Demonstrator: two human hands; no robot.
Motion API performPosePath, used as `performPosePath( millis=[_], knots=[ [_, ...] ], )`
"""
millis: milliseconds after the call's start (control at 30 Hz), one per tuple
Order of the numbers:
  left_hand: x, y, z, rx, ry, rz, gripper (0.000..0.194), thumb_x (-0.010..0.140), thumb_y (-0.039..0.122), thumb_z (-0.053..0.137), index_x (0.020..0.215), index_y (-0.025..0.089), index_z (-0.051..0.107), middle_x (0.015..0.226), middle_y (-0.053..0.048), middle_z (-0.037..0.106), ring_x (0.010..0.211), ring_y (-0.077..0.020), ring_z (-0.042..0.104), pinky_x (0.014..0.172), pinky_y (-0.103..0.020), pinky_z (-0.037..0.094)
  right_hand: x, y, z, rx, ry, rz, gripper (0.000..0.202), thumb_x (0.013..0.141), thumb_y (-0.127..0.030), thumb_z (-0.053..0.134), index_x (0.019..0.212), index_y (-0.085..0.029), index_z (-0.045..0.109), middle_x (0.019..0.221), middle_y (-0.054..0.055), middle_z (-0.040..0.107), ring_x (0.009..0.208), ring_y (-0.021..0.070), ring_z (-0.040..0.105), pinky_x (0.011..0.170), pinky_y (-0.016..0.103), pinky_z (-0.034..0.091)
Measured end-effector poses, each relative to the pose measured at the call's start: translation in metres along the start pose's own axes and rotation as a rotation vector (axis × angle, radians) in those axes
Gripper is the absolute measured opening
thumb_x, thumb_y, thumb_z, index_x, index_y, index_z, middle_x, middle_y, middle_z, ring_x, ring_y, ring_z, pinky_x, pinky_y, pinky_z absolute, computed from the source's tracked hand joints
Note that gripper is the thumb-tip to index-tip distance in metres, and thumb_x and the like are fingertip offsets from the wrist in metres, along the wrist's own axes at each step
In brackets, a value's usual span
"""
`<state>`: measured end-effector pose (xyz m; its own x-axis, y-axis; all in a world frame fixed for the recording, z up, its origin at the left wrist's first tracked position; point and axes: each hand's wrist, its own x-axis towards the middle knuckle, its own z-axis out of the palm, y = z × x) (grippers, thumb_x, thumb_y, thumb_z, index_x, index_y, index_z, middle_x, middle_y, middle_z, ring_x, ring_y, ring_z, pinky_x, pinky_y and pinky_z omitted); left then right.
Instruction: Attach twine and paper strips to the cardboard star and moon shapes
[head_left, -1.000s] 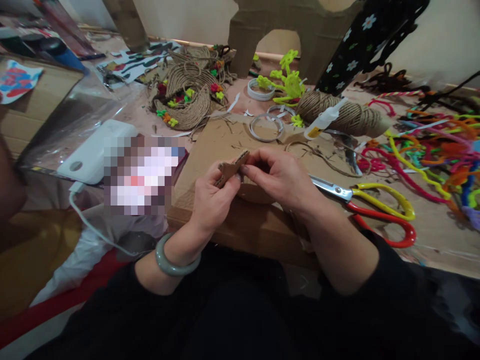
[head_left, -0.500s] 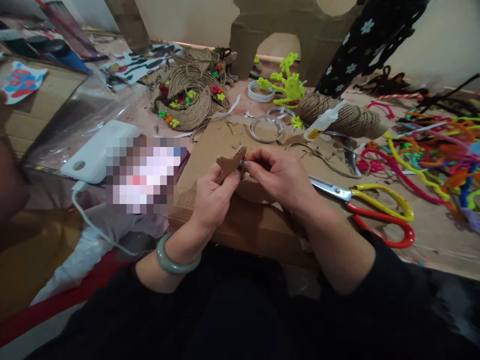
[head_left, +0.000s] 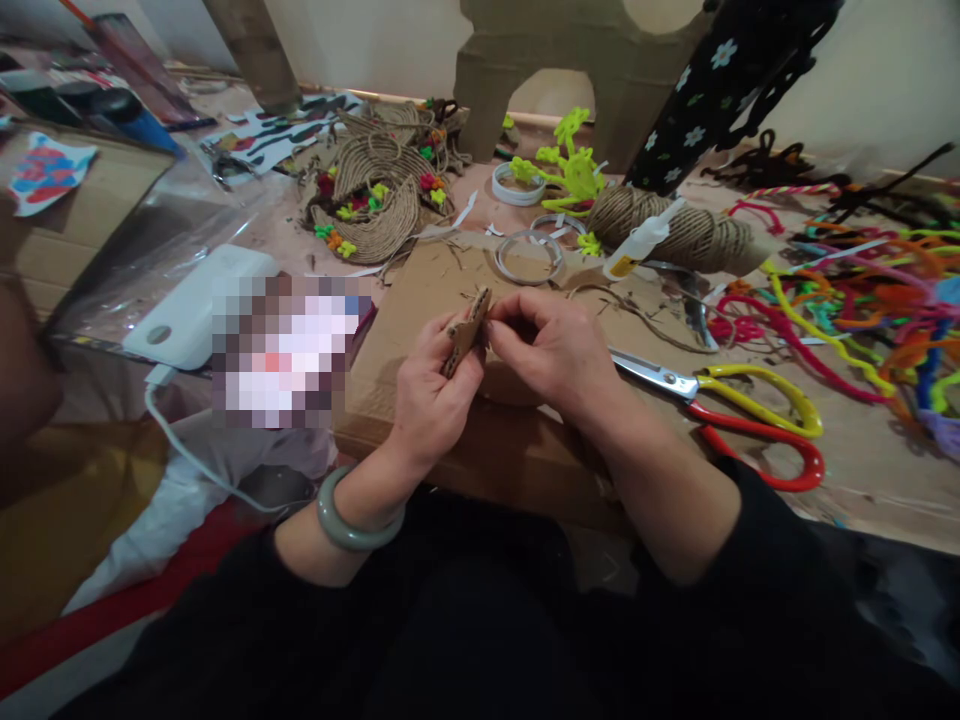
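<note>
My left hand grips a small cut piece of cardboard, its corrugated edge turned up between thumb and fingers. Thumb and fingertips of my right hand are pinched together at the piece's right edge; whether something small is between them is hidden. Both hands are above a flat cardboard box. Beside my right forearm lie scissors with one yellow and one red handle. A small white glue bottle leans against a spool of jute twine beyond my right hand.
Tape rings lie behind my hands. Coiled twine work with small coloured flowers sits at the back. Pipe cleaners are heaped at right. A white power bank and a blurred-out phone lie left, near another person's arm.
My left hand has turned the cardboard piece more edge-on, its fingers now further around it. My right fingertips stay at its edge. The view has shifted slightly.
</note>
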<state>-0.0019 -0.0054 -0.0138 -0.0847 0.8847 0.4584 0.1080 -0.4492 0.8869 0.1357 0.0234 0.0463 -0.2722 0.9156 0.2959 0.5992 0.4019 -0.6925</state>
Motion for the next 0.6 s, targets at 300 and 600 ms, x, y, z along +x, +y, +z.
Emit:
performPosePath(
  millis=[300, 600],
  knots=[
    [0.001, 0.0027, -0.0003, 0.02, -0.041, 0.055, 0.029, 0.091, 0.026, 0.058, 0.118, 0.025, 0.067, 0.118, -0.006, 0.067, 0.114, -0.0189, 0.062, 0.103, -0.035, 0.047, 0.0001, -0.0045, -0.0007, 0.045, -0.01, 0.045, 0.011, 0.075, -0.024, 0.053, 0.067, -0.018, 0.055, 0.063, -0.002, 0.056, 0.059, 0.0087, 0.044, 0.059, 0.024, 0.033],
    [-0.0002, -0.0042, 0.0022, -0.106, 0.008, -0.101, 0.023, 0.088, 0.033, 0.061, 0.109, 0.025, 0.07, 0.102, -0.003, 0.07, 0.099, -0.0181, 0.066, 0.097, -0.034, 0.051, 0.0013, 0.0003, 0.0009, 0.091, -0.013, 0.004, 0.01, 0.078, -0.024, 0.053, 0.073, -0.018, 0.06, 0.065, -0.002, 0.059, 0.059, 0.0088, 0.045, 0.06, 0.024, 0.035]
  ],
)
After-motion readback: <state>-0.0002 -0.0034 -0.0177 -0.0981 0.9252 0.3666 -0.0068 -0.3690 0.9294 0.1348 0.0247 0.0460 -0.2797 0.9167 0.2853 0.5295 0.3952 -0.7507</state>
